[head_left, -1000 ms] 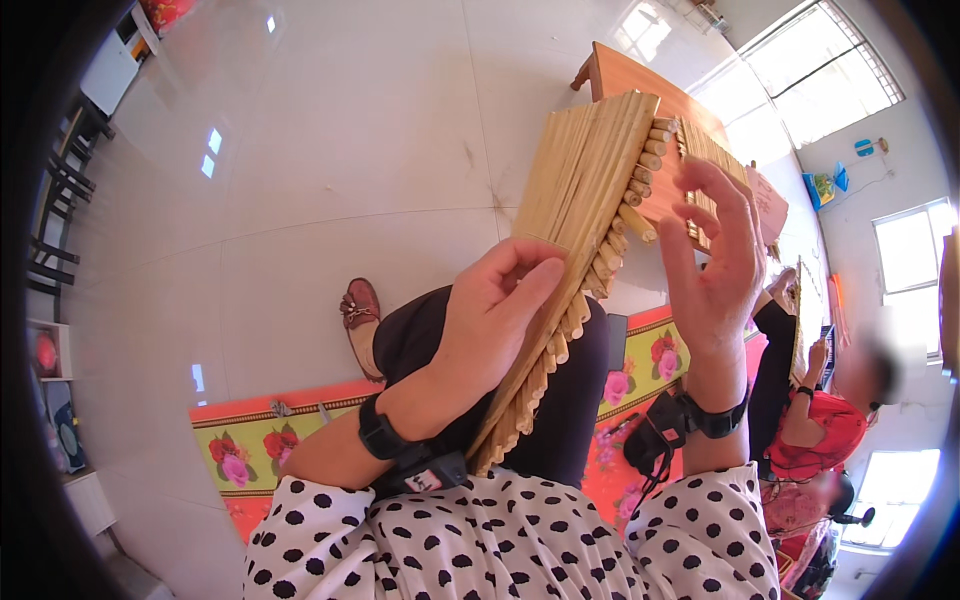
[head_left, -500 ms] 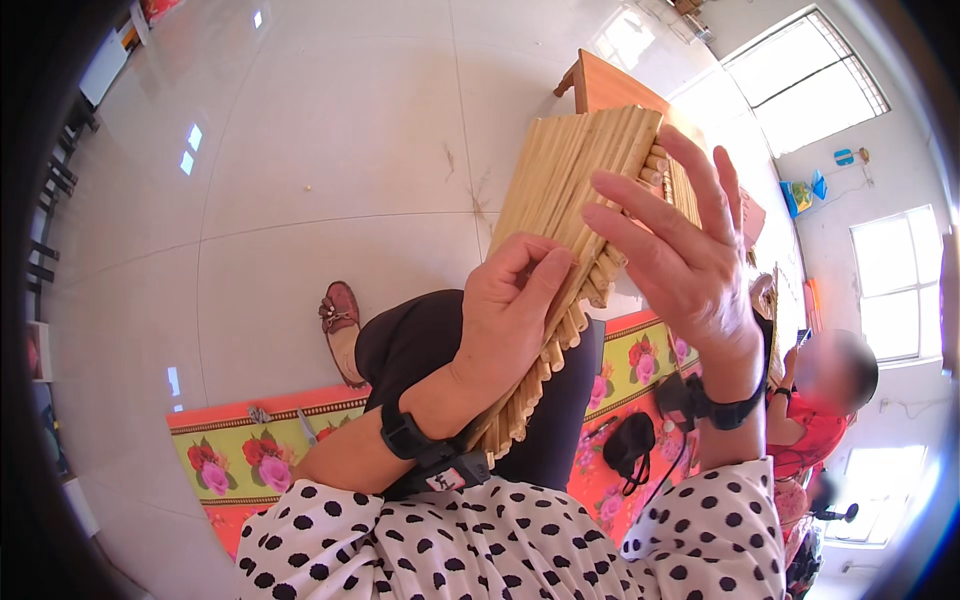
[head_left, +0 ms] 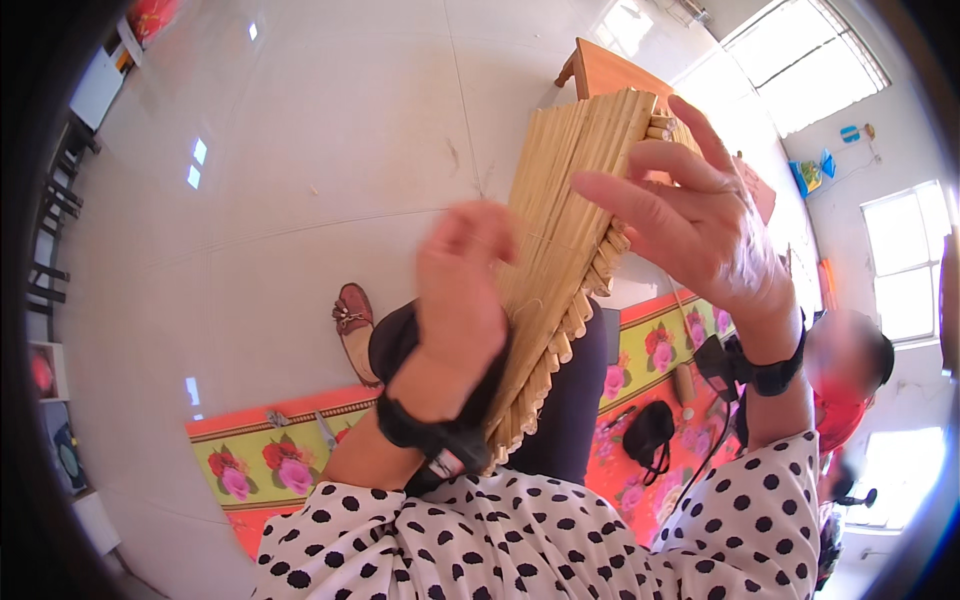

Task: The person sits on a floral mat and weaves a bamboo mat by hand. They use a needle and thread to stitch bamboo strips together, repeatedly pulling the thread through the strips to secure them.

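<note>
Across my lap slants a stiff mat of straw-coloured rods or stalks (head_left: 560,200) set side by side, their cut ends stepping along its right edge. A thin loose strand (head_left: 537,303) shows on its face. My left hand (head_left: 465,280) is at the mat's left side, blurred, its fingers drawn together in a pinch; whatever they hold is too smeared to make out. Over the upper right edge hovers my right hand (head_left: 700,215), fingers bent and apart, with one fingertip in front of the rods. Whether it touches them, I cannot tell.
A floral cloth (head_left: 290,460) lies under and beside my legs, with a black pouch-like item (head_left: 650,435) and a small cylinder (head_left: 684,388) on it. Ahead stands a wooden bench (head_left: 610,72). Another person in red (head_left: 840,415) sits at the right.
My left hand has left the mat's face and swung up and left. My right hand has shifted slightly right and down, its fingers bending more.
</note>
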